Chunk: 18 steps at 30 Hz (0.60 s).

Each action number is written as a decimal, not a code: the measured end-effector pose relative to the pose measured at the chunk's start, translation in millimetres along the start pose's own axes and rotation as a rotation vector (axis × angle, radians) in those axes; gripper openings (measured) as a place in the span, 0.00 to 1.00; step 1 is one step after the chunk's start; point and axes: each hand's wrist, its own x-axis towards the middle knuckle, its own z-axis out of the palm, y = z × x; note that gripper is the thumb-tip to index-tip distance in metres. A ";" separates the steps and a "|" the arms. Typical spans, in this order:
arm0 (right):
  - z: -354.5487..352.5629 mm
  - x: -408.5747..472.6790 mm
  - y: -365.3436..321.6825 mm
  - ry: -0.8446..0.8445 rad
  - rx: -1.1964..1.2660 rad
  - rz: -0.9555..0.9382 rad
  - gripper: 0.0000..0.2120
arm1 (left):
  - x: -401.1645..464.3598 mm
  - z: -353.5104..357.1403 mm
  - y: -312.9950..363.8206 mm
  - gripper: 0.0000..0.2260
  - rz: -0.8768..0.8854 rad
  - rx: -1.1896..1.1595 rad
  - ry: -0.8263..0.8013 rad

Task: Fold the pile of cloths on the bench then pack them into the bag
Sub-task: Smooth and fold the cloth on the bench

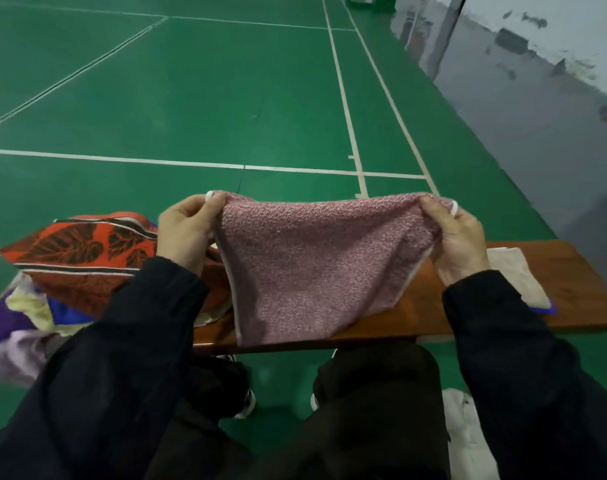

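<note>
Cloths in a mixed heap (35, 306) are piled at the far left of the long brown wooden counter (416, 313). On top of the heap an orange cloth with black leaf shapes (77, 258) is spread, and purple, blue and pale yellow pieces are seen under it. Just right of the heap, the left hand (186, 233) is raised above the counter. Its grip is closed on the top left corner of a fuzzy pink towel (312, 268), which is pinched between thumb and fingers. The towel is held up and stretched between both hands, and its lower edge hangs down to the front edge of the counter. The top right corner is pinched in the same way by the right hand (459, 240). Both arms are covered by dark sleeves. Behind the right wrist, a folded cream cloth (516, 271) lies flat on the counter, with a bit of blue at its near end. A white bag (468, 431) is seen on the green floor (191, 98), below the right arm.
</note>
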 end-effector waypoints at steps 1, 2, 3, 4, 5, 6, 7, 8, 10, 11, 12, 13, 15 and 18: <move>0.2 0.1 -2.9 -0.001 0.019 -0.015 0.08 | 0.8 0.6 -0.1 0.10 0.029 0.015 0.021; -0.3 0.0 -5.3 0.003 0.038 -0.035 0.06 | 2.2 1.7 0.6 0.10 0.050 0.011 0.045; -0.8 0.9 -6.7 0.017 0.042 -0.055 0.04 | 4.1 2.9 1.6 0.09 0.067 0.001 0.075; -0.3 2.3 -8.0 0.046 0.033 -0.075 0.04 | 5.9 4.5 3.0 0.09 0.082 -0.009 0.102; 0.3 3.3 -8.4 0.084 0.013 -0.102 0.06 | 8.5 5.9 3.7 0.09 0.101 -0.015 0.124; 0.8 4.3 -8.6 0.118 -0.041 -0.149 0.09 | 10.5 8.0 4.7 0.10 0.123 -0.021 0.135; 1.6 5.4 -9.3 0.146 -0.097 -0.203 0.12 | 12.6 9.9 6.1 0.10 0.134 -0.026 0.135; 2.2 6.0 -10.9 0.163 -0.120 -0.248 0.11 | 14.2 12.8 7.4 0.11 0.133 -0.031 0.131; 3.0 4.2 -14.1 0.160 -0.044 -0.251 0.11 | 18.4 16.5 8.9 0.16 0.102 -0.008 0.118; 3.1 2.7 -14.6 0.143 0.008 -0.235 0.11 | 19.4 17.6 9.7 0.17 0.083 0.001 0.100; 3.6 0.1 -15.1 0.126 0.036 -0.225 0.08 | 20.3 17.3 10.0 0.17 0.052 -0.027 0.072; 4.4 -3.2 -15.5 0.110 0.044 -0.226 0.04 | 19.2 16.5 10.4 0.14 0.005 -0.098 0.030; 4.7 -7.8 -14.6 0.102 0.074 -0.230 0.03 | 14.1 16.0 9.8 0.09 -0.075 -0.276 -0.071; 4.8 -11.5 -15.5 0.100 0.139 -0.217 0.06 | 6.8 16.1 5.3 0.06 -0.030 -0.338 -0.173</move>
